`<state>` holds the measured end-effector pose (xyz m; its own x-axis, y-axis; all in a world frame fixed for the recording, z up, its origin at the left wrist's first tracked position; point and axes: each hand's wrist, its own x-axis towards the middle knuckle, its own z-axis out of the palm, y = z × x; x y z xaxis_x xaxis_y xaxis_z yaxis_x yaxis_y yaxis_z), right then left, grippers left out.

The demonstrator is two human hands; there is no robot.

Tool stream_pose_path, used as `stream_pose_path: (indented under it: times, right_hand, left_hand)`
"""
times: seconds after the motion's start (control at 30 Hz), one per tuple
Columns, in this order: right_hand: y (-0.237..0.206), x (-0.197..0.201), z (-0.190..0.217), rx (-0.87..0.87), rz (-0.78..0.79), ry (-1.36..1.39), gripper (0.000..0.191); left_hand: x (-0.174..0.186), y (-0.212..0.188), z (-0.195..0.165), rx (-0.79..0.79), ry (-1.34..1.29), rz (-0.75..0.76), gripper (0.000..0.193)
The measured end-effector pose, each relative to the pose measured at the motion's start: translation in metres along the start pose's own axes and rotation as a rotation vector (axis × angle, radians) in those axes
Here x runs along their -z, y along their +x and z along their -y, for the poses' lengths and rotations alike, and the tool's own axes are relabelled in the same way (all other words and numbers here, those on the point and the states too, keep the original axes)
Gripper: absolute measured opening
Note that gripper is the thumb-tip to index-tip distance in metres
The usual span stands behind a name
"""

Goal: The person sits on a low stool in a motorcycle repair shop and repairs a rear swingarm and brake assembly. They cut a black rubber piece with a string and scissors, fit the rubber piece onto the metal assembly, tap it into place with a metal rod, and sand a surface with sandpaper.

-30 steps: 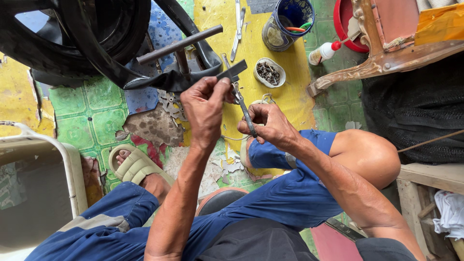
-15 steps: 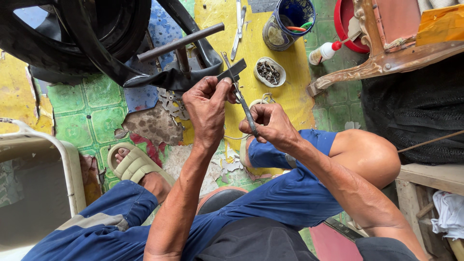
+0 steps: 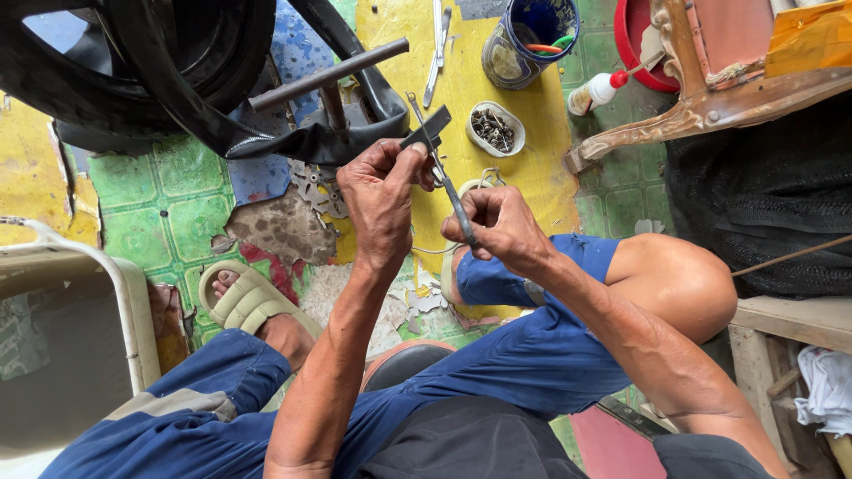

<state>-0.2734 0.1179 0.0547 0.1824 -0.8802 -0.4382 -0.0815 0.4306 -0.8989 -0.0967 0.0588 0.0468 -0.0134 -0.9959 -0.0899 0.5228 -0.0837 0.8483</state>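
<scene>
A small dark flat strip (image 3: 426, 127), perhaps rubber, is pinched between the thumb and fingertips of the left hand (image 3: 380, 195), held up in the air above the yellow part of the floor (image 3: 524, 177), a little in front of the person's knees. The right hand (image 3: 501, 229) is closed around the handles of a pair of scissors (image 3: 444, 173), whose thin blades run up to the strip and meet it at its lower edge; holding the piece taut and close to the face likely steadies it for the blades. Whether the blades are parted or together at the strip is hard to make out, since the thumb covers that spot. Just beyond the hands, on the floor, lies a small oval dish (image 3: 495, 129) of dark bits, and past it a blue can (image 3: 530, 37) with tools standing in it, cut off by the top edge. A white bottle (image 3: 596, 91) with a red cap lies beside a wooden chair leg (image 3: 710, 111). Toward the top left corner a black tyre (image 3: 133, 71) and a loose inner tube (image 3: 293, 146) rest under a metal bar (image 3: 328, 74), all within reach. A sandalled foot (image 3: 244, 297) is planted on the worn green floor tiles.
</scene>
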Motion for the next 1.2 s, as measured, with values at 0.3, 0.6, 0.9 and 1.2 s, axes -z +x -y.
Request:
stream_pose_path:
  times: [0.3,0.6,0.9,1.2]
  right_hand:
    - [-0.003,0.003,0.008,0.040,0.022,-0.019,0.035]
    - [0.003,0.000,0.000,0.107,-0.042,-0.150,0.038]
    - [-0.002,0.037,0.014,-0.118,0.212,-0.035,0.030]
    - [-0.004,0.029,0.015,-0.089,0.257,-0.062,0.028]
  left_hand:
    - [0.006,0.002,-0.001,0.069,-0.052,0.067,0.012]
    - [-0.002,0.002,0.011,0.067,-0.116,0.025,0.013]
    - [0.037,0.027,-0.018,0.230,-0.108,0.190,0.013]
    - [0.040,0.026,-0.005,0.347,-0.142,0.383,0.020]
